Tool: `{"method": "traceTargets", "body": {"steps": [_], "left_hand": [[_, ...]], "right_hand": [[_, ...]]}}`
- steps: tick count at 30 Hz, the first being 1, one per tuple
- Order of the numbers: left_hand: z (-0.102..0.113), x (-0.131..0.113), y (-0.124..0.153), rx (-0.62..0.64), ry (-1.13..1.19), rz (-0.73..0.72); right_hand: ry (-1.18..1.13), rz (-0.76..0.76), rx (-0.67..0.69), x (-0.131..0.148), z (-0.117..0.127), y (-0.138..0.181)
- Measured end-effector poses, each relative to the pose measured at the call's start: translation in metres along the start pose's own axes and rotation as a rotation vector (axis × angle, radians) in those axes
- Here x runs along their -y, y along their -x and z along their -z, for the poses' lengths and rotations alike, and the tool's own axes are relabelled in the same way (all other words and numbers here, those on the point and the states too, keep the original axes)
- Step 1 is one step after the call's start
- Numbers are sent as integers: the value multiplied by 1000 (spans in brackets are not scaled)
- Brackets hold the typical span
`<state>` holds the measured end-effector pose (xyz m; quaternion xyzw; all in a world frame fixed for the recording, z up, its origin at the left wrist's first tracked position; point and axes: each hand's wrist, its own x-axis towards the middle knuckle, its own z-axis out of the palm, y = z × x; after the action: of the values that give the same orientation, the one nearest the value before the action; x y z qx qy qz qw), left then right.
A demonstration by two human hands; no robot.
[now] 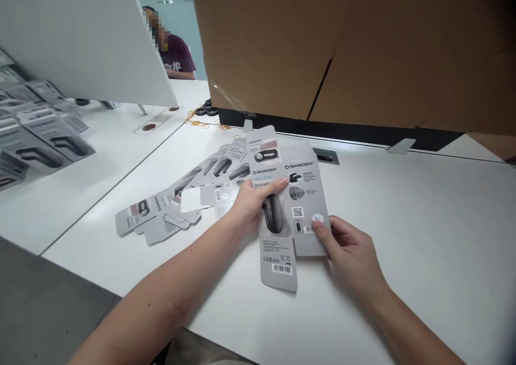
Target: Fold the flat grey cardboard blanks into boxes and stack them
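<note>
Between my hands is an unfolded grey packaging box [278, 222], printed with a dark shaver and "SilverCrest". My left hand [256, 198] grips its left side, with the thumb across the front. At the lower right, my right hand [352, 247] pinches the panel, thumb beside a round clear sticker [317, 219]. The box is partly opened out, its long flaps pointing up and down. Behind my left forearm lies a fanned pile of similar flat boxes [161, 209] on the white table [403, 209].
Assembled grey boxes [48, 134] stand in rows at the left. A large brown cardboard sheet [342, 48] and a white divider [88, 37] rise behind the table. Black rings [206, 109] and yellow rubber bands [196, 123] lie at the back. Another person [177, 53] sits beyond.
</note>
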<state>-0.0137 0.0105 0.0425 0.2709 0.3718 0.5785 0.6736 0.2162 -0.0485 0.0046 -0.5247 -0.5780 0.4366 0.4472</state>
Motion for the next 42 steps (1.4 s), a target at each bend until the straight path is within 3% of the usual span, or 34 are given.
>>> {"method": "traceTargets", "body": {"steps": [5,11,19,26,30,33,36,39,42], "left_hand": [[2,-2,-2,-63,9,-13],[4,-1,-5,-43,-30,-12],[2,5,-2,-57,-79,105],[2,4,3,72,-86,169],[1,1,2,102,-64,169],[2,-1,-1,60,-23,162],[2,-4,-3,-21,2,164],[1,-6,-4,-67,10,149],[1,-8,-4,-107,33,124]], "right_hand": [[-48,57,56,6,-6,-2],[-113,56,28,3,-6,-1],[-22,118,16,-5,0,-1],[46,221,104,-8,6,-1],[45,247,78,-8,4,1],[22,366,1,-7,0,3],[47,596,-48,-3,0,4],[132,769,-1,0,1,2],[218,794,79,0,1,1]]}}
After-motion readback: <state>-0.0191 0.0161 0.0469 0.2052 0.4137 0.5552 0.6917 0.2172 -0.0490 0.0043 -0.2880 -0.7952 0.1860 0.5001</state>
